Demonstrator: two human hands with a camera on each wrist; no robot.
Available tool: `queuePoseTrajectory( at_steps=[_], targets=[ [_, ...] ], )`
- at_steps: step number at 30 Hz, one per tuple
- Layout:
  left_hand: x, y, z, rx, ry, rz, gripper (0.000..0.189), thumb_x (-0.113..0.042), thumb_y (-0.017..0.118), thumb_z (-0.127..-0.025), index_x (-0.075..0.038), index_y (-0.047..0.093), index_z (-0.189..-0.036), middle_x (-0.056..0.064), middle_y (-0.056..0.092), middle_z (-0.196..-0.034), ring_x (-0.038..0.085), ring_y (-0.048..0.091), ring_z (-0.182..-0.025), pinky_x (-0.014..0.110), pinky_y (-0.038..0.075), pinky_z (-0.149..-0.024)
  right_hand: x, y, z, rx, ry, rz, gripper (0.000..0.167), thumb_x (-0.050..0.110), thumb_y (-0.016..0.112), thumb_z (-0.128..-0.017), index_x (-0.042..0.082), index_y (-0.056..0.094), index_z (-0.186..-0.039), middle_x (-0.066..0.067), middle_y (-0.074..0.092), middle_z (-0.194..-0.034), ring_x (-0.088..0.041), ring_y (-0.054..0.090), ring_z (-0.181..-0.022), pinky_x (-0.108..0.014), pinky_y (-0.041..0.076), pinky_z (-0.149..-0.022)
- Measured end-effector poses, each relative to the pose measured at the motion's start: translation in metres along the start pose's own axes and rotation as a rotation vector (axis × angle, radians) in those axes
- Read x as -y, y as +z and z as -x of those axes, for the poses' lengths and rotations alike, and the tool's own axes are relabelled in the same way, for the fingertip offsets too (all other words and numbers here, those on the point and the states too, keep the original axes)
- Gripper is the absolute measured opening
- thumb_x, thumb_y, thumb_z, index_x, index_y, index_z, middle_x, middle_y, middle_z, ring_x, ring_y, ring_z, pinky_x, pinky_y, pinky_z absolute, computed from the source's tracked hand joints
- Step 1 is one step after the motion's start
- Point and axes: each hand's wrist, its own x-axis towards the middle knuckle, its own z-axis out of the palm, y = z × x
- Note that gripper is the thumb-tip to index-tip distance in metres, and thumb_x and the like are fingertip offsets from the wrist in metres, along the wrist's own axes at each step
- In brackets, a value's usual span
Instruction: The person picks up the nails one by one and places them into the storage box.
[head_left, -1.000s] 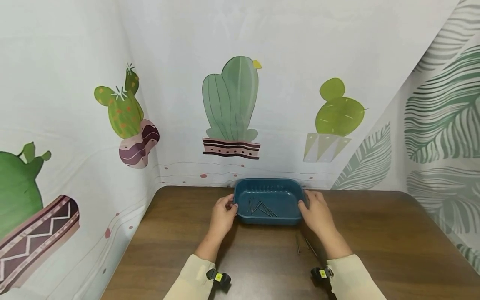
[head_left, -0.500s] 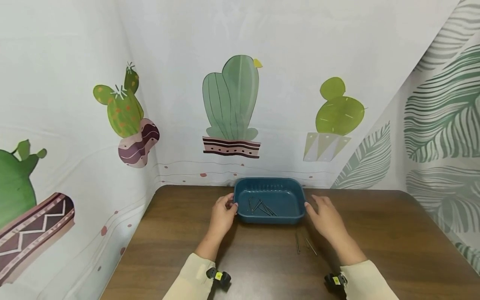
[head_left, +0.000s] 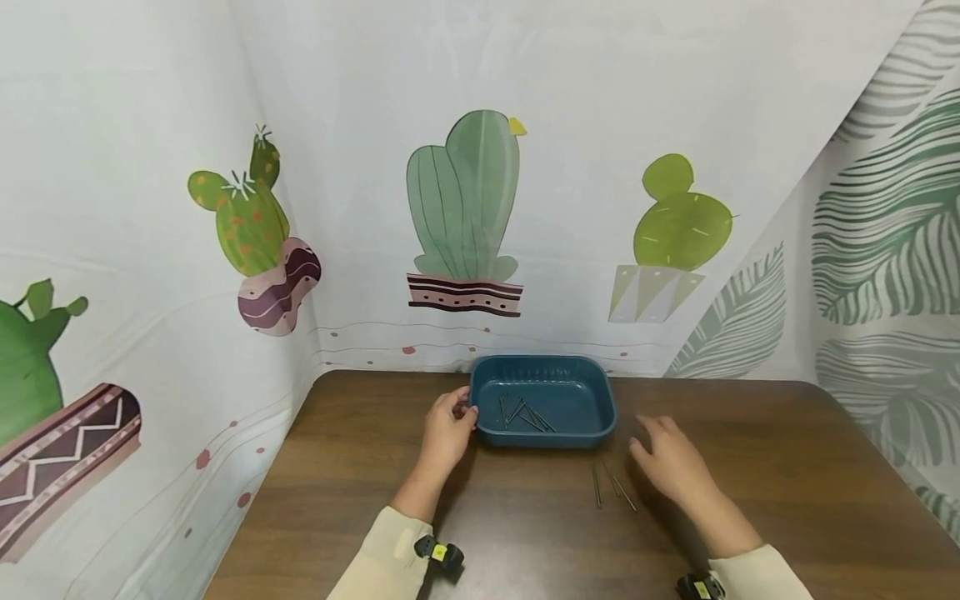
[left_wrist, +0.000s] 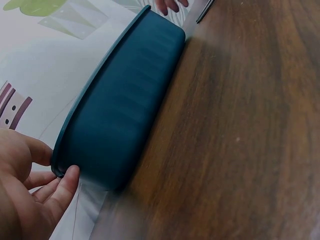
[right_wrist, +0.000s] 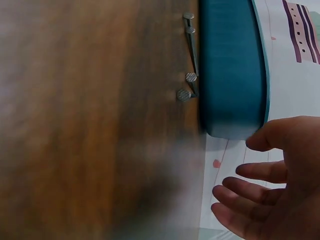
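Note:
A teal plastic tray (head_left: 543, 440) stands at the far edge of the table, with several dark nails (head_left: 534, 417) lying loose on its floor. My left hand (head_left: 447, 429) holds the tray's left end; in the left wrist view its thumb and fingers (left_wrist: 71, 175) pinch the rim at a corner. My right hand (head_left: 675, 462) hovers right of the tray, fingers loosely spread, nothing in them. Between that hand and the tray's front, several more nails (head_left: 624, 490) lie on the wood. Their round textured heads (right_wrist: 184, 95) show in the right wrist view.
The brown wooden table (head_left: 360, 467) ends against a white cloth (head_left: 570, 208) printed with cacti and leaves, directly behind the tray. Another cloth side hangs along the table's left edge.
My right hand has let go of the tray's right end and moved right and toward me. The left hand keeps its hold, and the tray has stayed in place.

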Motion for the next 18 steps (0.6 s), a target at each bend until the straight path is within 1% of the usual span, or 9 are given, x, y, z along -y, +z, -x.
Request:
queuePoseTrajectory(
  at_steps=[5,10,12,15,18],
  targets=[
    [0.000,0.001,0.000,0.000,0.000,0.005,0.040,-0.002,0.065,-0.092,0.009,0.061,-0.130,0.025,0.062,-0.118,0.020,0.064,-0.091,0.020,0.058,-0.064,-0.003,-0.001,0.009,0.083,-0.003,0.035,0.050,0.021,0.063,-0.094,-0.012,0.056,-0.132,-0.036,0.057,-0.125,-0.056,0.058,-0.112,-0.066,0.049,-0.091],
    [0.001,0.002,0.000,-0.002,0.000,-0.006,0.039,-0.002,0.065,-0.093,0.009,0.061,-0.130,0.023,0.062,-0.117,0.021,0.064,-0.092,0.020,0.058,-0.064,-0.001,-0.005,0.018,0.162,-0.017,0.046,0.048,0.023,0.065,-0.094,-0.009,0.059,-0.129,-0.034,0.060,-0.123,-0.053,0.062,-0.110,-0.064,0.051,-0.090],
    [0.002,0.002,0.000,-0.001,-0.003,-0.008,0.039,-0.002,0.065,-0.093,0.009,0.061,-0.131,0.024,0.062,-0.118,0.021,0.064,-0.093,0.020,0.058,-0.065,0.000,-0.006,0.021,0.181,-0.027,0.058,0.047,0.024,0.066,-0.094,-0.008,0.060,-0.127,-0.034,0.061,-0.122,-0.052,0.063,-0.109,-0.064,0.052,-0.089],
    [0.002,0.002,0.001,0.001,-0.004,-0.006,0.039,-0.002,0.064,-0.094,0.008,0.060,-0.132,0.025,0.061,-0.120,0.022,0.064,-0.094,0.021,0.058,-0.067,0.003,-0.007,0.025,0.196,-0.041,0.070,0.042,0.025,0.069,-0.092,-0.006,0.064,-0.121,-0.028,0.065,-0.115,-0.047,0.066,-0.103,-0.061,0.054,-0.086],
    [0.002,0.002,0.000,-0.006,0.003,-0.004,0.039,-0.002,0.064,-0.094,0.008,0.060,-0.132,0.025,0.062,-0.120,0.023,0.064,-0.095,0.021,0.059,-0.067,0.007,-0.009,0.029,0.222,-0.041,0.064,0.033,0.026,0.071,-0.090,0.000,0.068,-0.111,-0.017,0.067,-0.104,-0.035,0.068,-0.095,-0.054,0.055,-0.081]
  ],
)
